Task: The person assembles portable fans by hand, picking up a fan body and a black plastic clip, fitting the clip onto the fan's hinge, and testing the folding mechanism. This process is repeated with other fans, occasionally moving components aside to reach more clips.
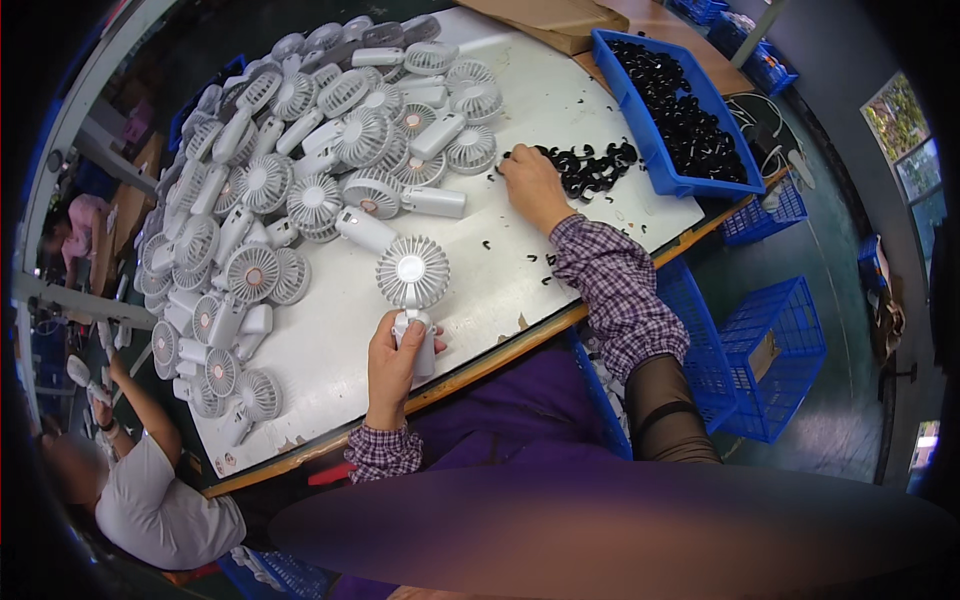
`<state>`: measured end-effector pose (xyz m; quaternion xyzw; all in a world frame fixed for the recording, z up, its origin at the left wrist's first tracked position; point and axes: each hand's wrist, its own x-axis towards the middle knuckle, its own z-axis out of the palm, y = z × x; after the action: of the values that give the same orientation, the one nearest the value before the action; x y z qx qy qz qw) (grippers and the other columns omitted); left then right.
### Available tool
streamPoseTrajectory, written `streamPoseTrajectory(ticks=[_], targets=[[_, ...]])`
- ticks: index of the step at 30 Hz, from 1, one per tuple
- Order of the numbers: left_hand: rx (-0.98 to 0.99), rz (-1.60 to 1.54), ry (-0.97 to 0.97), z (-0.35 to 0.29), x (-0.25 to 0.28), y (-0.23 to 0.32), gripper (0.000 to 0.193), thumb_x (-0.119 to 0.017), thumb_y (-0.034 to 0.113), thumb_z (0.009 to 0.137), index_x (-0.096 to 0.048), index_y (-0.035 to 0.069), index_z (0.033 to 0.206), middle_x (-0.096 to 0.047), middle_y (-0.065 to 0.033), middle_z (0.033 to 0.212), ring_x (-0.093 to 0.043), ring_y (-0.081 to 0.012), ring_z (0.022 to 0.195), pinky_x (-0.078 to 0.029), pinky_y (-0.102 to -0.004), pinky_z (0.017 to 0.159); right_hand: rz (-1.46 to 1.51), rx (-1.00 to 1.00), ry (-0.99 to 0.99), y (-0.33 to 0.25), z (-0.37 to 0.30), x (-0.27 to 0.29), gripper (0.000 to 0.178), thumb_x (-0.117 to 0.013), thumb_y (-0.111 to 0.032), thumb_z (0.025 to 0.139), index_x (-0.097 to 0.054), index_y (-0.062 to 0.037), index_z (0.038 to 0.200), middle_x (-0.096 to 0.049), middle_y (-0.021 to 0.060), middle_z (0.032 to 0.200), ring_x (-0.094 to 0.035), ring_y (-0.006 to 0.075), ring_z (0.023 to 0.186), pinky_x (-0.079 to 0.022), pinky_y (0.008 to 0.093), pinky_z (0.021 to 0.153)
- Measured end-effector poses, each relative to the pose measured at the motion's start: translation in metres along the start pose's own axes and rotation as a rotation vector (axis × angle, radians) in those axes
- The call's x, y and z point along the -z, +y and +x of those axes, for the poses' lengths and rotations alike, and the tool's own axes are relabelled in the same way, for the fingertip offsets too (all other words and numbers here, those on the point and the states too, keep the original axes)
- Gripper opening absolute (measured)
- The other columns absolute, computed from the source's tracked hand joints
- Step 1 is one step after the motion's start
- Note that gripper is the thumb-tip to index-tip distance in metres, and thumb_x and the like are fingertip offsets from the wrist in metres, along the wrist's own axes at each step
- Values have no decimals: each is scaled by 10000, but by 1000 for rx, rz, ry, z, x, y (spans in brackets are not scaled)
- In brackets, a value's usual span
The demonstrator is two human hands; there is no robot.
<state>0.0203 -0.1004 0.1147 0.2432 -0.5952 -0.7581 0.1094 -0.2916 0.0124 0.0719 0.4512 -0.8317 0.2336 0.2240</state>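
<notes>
My left hand [392, 368] is wrapped round the handle of a white handheld fan [413, 272] near the table's front edge. The fan stands head up, its round grille above my fingers. My right hand [536, 187] reaches out to the left side of a loose pile of small black curved pieces [600, 170]. Its fingers are drawn together at the tabletop, and whatever lies between the fingertips is hidden. Close beyond the held fan, another fan's handle [366, 229] lies at the rim of a big heap of white handheld fans [315, 205].
A blue tray [643, 130] full of black pieces sits at the table's right. Cardboard [560, 18] lies at the far edge. Blue crates [775, 350] stand on the floor at right. At lower left, a person in a white shirt [165, 510] works beside the white table [330, 375].
</notes>
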Motion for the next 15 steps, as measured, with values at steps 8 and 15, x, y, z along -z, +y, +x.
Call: streamPoseTrajectory(ticks=[8, 15], targets=[[-356, 60, -45, 25, -10, -16, 441, -610, 416, 887, -530, 4, 1022, -634, -61, 798, -605, -120, 702, -484, -257, 633, 2010, -852, -159, -134, -76, 92, 89, -539, -57, 900, -519, -17, 978, -632, 120, 808, -613, 175, 668, -489, 251, 547], [-350, 131, 30, 10, -13, -10, 345, -671, 319, 845, -570, -2, 922, -604, -50, 674, -550, -89, 603, -452, -242, 557, 2024, -895, -166, -193, -113, 80, 77, -535, -92, 928, -518, -18, 931, -630, 130, 798, -617, 166, 632, -493, 230, 521]])
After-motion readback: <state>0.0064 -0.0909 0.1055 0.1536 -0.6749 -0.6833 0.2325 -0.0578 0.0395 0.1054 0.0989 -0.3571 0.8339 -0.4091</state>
